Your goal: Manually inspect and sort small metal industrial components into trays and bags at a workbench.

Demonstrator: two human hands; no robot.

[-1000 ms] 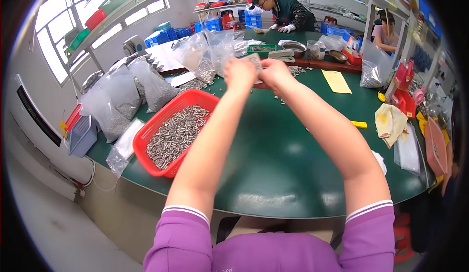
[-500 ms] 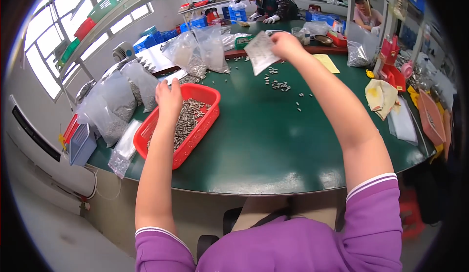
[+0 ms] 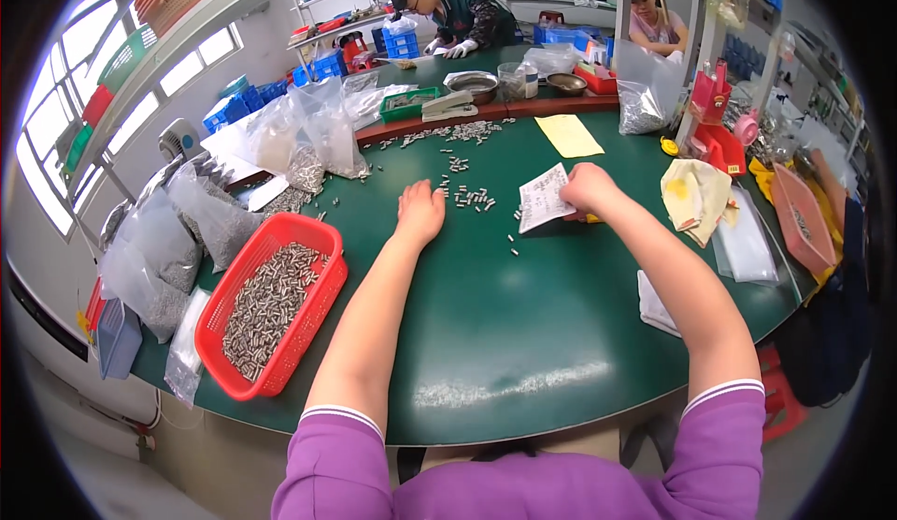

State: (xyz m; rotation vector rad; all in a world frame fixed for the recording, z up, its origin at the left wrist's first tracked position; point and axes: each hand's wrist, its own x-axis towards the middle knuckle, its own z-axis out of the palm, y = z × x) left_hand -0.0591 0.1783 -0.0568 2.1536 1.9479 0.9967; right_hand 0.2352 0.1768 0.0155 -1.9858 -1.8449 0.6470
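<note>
The left hand (image 3: 420, 213) lay flat, fingers spread, on the dark green tabletop (image 3: 523, 333), holding nothing; half a second before it had been over the red plastic mesh basket of small metal pins (image 3: 273, 305), so it had come away from the basket toward the loose pins. That basket sat at about eight o'clock from the hand, well apart. The scattered small silver pins (image 3: 472, 198) lay just beside the hand at two o'clock, between the two hands.

The right hand (image 3: 587, 188) pinched a small clear plastic bag with a white printed label (image 3: 544, 199) by its right edge, the bag's lower edge resting on the table. Earlier that bag had been held up in the air farther out; now it was down near the loose pins, which suggests the work had turned to gathering pins beside the bag. Whether the bag's mouth was open could not be told at this size.

At eleven o'clock stood large clear plastic sacks of metal parts (image 3: 313, 137), and a yellow paper sheet (image 3: 568, 135) lay at twelve.
</note>
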